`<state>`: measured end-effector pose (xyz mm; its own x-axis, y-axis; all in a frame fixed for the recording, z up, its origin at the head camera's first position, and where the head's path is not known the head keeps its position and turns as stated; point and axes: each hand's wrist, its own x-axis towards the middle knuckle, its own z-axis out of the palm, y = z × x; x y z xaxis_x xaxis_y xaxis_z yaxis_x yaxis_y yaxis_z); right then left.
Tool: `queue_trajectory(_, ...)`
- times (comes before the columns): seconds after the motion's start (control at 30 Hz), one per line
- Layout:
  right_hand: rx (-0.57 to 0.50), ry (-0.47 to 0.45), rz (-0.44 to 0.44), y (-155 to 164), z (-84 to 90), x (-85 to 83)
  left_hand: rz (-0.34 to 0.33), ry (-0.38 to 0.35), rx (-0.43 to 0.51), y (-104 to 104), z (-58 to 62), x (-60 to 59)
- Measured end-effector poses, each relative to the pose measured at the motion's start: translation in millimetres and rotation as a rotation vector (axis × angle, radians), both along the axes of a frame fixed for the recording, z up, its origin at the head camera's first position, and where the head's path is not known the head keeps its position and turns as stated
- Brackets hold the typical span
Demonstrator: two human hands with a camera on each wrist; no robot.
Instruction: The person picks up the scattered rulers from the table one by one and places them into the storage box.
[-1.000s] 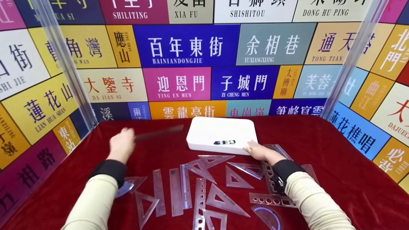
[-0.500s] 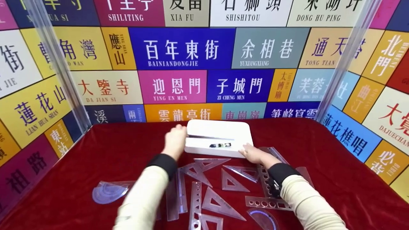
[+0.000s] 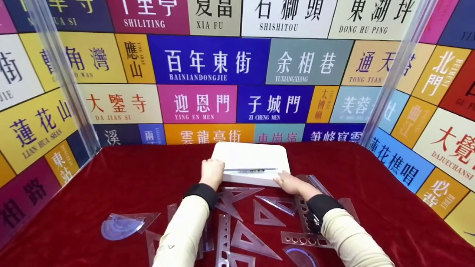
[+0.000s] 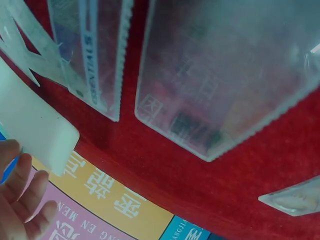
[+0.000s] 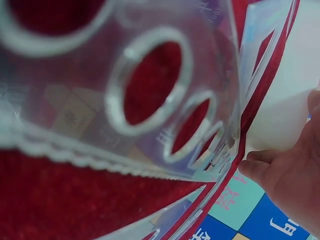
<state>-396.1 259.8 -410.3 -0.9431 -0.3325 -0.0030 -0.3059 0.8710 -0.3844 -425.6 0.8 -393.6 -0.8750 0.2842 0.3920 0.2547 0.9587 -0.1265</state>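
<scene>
A white box (image 3: 250,154) with rounded corners stands at the far middle of the red-covered table. My left hand (image 3: 212,172) pinches one end of a thin straight ruler (image 3: 237,170) at the box's left side. Seen nearly edge-on, the ruler spans the box's front part, partly covering a small dark and green patch (image 3: 256,171). I cannot tell whether ruler and box touch. My right hand (image 3: 291,182) grips the box's front right corner. In the left wrist view the curled fingers (image 4: 30,195) are near the box (image 4: 35,120); the ruler is not plainly visible there.
Several clear set squares (image 3: 250,241), rulers (image 3: 223,237) and protractors (image 3: 120,226) lie on the red cloth (image 3: 141,178) before the box. One holed ruler (image 3: 304,239) lies near my right forearm. Walls with coloured sign panels (image 3: 207,59) stand behind and at both sides.
My left hand has brought the ruler from the left, over to the box, and lowered it across the front part. My right hand stays at the box's corner. The view has shifted slightly.
</scene>
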Motion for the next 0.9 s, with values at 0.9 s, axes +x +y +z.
queue_trajectory(0.9, 0.024, 0.082, -0.080, -7.7, 4.6, 6.3, 0.229, -0.258, 0.376, -19.7, 11.7, -2.7)
